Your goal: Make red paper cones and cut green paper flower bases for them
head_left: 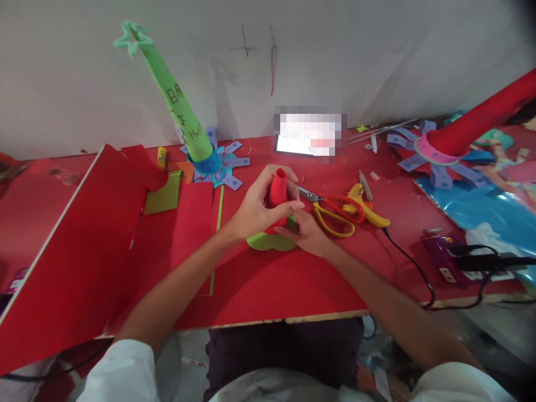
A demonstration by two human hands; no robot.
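Observation:
Upright on the red table stands a red paper cone with a small open top. Its foot is on a green scalloped paper base. My left hand curls around the cone's upper part, fingers behind it and thumb across the front. Lower down, my right hand holds the cone near the base from the right side. Part of the cone and some fingertips are hidden. Just right of my hands lie scissors with red and yellow handles, and a yellow glue gun with a black cord.
A tall green paper cone with a star on top stands behind left; a red one stands right. Red sheets and a glue stick lie left. A tablet leans on the wall. A purple power strip sits right.

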